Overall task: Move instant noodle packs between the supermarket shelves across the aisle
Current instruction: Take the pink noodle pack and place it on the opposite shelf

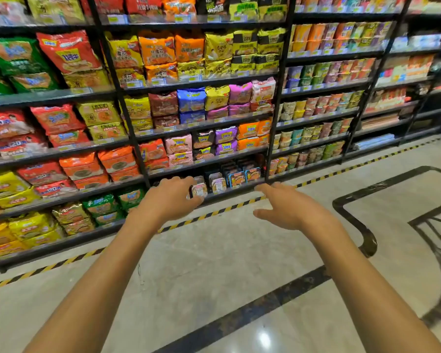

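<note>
Black metal shelves (204, 84) packed with instant noodle packs fill the upper half of the head view. Pink packs (178, 145), purple packs (225, 136) and orange packs (248, 129) lie on a lower middle shelf. Small noodle trays (218, 184) stand on the bottom shelf. My left hand (172, 197) is stretched forward with relaxed fingers in front of the bottom shelf, holding nothing. My right hand (288, 208) reaches out beside it over the floor, fingers spread and empty. Both hands are short of the shelf front.
Cup noodles (316, 103) fill the shelf bay to the right. A yellow-and-black hazard strip (214, 214) runs along the shelf base. The marble floor (214, 263) has dark inlaid lines (354, 220) at the right.
</note>
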